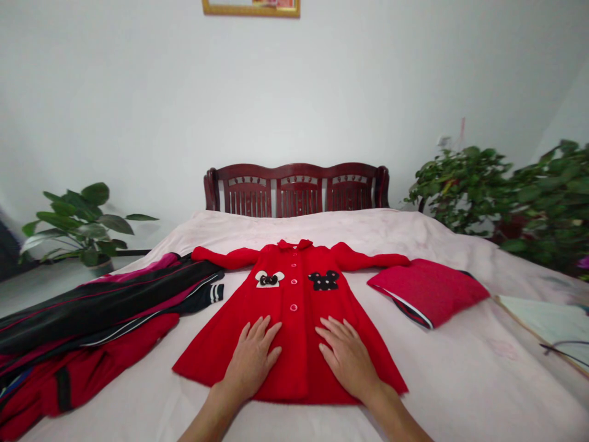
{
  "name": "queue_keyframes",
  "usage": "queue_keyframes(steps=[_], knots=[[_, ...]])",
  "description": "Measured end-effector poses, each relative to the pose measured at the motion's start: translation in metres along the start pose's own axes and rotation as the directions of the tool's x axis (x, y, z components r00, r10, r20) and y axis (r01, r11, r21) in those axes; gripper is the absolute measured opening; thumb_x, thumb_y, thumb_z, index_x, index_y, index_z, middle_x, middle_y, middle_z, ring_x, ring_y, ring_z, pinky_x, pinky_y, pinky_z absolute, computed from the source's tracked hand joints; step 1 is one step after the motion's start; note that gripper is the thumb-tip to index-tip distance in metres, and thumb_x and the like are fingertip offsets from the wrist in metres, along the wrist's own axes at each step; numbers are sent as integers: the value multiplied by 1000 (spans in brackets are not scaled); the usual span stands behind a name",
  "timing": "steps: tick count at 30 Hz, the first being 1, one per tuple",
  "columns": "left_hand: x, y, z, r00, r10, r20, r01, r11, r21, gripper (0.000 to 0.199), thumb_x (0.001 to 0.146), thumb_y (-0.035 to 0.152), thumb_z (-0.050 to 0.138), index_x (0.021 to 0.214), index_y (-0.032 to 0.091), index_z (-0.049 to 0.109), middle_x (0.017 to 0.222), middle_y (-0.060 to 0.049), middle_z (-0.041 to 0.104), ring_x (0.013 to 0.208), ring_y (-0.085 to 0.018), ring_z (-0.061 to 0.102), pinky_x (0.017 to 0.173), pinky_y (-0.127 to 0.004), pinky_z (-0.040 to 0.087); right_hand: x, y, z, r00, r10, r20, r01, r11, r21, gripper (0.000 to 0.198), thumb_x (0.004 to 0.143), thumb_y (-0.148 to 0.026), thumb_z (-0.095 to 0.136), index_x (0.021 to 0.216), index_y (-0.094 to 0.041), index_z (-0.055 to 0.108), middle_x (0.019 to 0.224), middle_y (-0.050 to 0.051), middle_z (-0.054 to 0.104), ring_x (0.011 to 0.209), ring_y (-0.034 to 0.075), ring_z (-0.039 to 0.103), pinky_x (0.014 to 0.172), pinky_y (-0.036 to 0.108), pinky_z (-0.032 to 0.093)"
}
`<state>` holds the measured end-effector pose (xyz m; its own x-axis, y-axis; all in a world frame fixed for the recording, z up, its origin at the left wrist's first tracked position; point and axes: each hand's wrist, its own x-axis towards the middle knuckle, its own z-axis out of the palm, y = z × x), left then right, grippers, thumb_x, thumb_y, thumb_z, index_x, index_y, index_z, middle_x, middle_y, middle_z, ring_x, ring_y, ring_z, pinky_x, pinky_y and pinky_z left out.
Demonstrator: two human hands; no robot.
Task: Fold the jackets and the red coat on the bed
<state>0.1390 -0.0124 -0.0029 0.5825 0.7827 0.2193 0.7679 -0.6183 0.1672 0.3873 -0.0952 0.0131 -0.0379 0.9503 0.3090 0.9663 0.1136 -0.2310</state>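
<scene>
A red buttoned coat [294, 344] lies front side up on the bed, its collar at the far end and both sleeves stretched out sideways. It carries a white mouse-head patch [269, 279] on the left and a black dotted one [323, 280] on the right. My left hand [252, 356] rests flat on the lower left front of the coat, fingers spread. On the lower right front lies my right hand [345, 356], also flat with its fingers apart. The button row runs between the two hands. Neither hand grips the cloth.
Black, pink and red clothes [110, 313] are heaped on the bed's left. A folded red garment [430, 291] lies by the right sleeve end. Farther right is a pale flat board [547, 322] with a dark cord. Plants [464, 190] flank the bed; a wooden headboard [299, 190] stands behind.
</scene>
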Motion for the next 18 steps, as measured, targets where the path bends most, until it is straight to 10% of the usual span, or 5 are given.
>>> queue_keyframes(steps=[18], knots=[[0,-2,1,1000,7,-2,-7,1000,1,51,97,42,42,147,33,40,155,-5,41,144,-26,33,118,-52,25,-1,1,1,1000,-5,-11,5,1000,5,40,94,-30,45,129,-26,63,143,4,55,136,22,44,118,46,25]])
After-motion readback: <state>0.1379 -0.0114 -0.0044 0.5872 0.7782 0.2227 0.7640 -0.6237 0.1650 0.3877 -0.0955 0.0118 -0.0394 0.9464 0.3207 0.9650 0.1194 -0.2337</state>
